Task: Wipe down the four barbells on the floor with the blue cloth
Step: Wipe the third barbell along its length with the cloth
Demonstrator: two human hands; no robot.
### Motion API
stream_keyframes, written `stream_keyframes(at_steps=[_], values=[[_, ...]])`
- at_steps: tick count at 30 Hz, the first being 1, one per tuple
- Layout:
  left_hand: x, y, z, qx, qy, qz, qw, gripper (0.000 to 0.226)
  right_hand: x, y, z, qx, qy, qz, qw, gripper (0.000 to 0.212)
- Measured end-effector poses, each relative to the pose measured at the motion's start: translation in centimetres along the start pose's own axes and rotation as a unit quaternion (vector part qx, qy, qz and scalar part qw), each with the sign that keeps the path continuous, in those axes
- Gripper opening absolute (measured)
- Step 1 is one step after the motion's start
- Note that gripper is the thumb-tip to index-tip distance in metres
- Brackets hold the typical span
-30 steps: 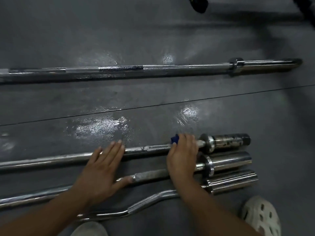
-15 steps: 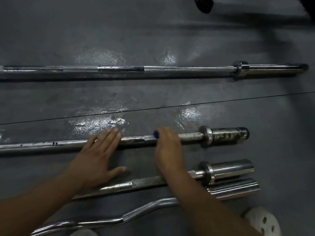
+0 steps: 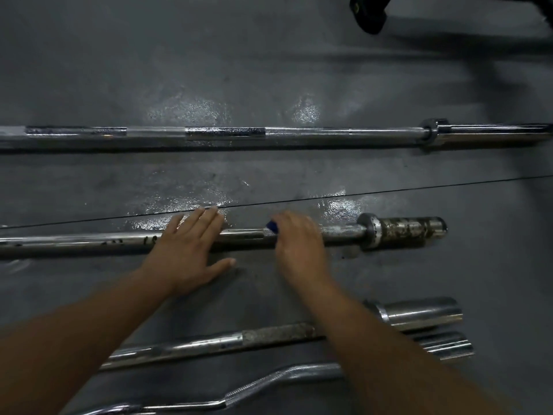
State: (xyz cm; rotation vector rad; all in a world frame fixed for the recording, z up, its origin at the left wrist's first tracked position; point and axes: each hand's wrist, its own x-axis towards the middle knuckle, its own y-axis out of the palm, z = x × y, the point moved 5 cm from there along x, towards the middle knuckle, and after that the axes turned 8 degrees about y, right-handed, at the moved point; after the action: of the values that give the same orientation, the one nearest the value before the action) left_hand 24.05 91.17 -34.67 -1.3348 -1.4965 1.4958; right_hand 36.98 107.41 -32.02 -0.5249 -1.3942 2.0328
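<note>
The dark grey floor [image 3: 269,70] carries all four bars, each with its long axis running from 9 o'clock to 3 o'clock. The longest barbell [image 3: 299,136] lies farthest out, toward 12 o'clock of the hands and well apart from them. The rusty-sleeved barbell [image 3: 89,239] sits under both hands, its collar and sleeve ending toward 3 o'clock. Toward 6 o'clock, partly under the forearms, lie the third straight barbell [image 3: 269,332] and, nearest the person, the curl bar [image 3: 269,381].

The left hand [image 3: 185,259] lies flat across the shaft, fingers straight and pointing to about 1 o'clock, thumb splayed on the floor. It grips nothing and seems to steady the bar. The right hand [image 3: 299,244], near it toward 3 o'clock, curls over the shaft with the blue cloth [image 3: 271,226] beneath it, only a corner showing at its 10 o'clock edge.

Any stroke has to follow the shaft. The right hand is nearer the collar, while a pass toward 9 o'clock would soon meet the left hand.
</note>
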Motion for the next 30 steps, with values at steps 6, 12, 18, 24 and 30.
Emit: stream_keyframes(at_steps=[6,12,18,24,30], values=[[-2.2,1.1,-0.2,0.012,-0.018,-0.014,1.0,0.097,-0.4,-3.6,-9.4,-0.038,0.208,-0.095,0.973,0.032],[0.4,-0.1,1.3,0.008,-0.026,0.015,1.0,0.103,0.9,1.7,1.3,0.021,0.011,0.004,1.0,0.03],[-1.5,0.4,1.8,0.017,-0.046,-0.014,0.999,0.099,2.2,-3.3,-9.0,0.006,0.154,-0.038,0.987,0.036],[0.6,0.3,3.1,-0.01,-0.055,-0.004,0.998,0.105,0.7,0.7,-1.9,0.063,0.087,-0.035,0.994,0.037],[1.3,-0.6,4.0,-0.005,-0.057,-0.017,0.998,0.104,2.9,-3.4,-7.6,-0.053,0.063,-0.019,0.996,0.046]])
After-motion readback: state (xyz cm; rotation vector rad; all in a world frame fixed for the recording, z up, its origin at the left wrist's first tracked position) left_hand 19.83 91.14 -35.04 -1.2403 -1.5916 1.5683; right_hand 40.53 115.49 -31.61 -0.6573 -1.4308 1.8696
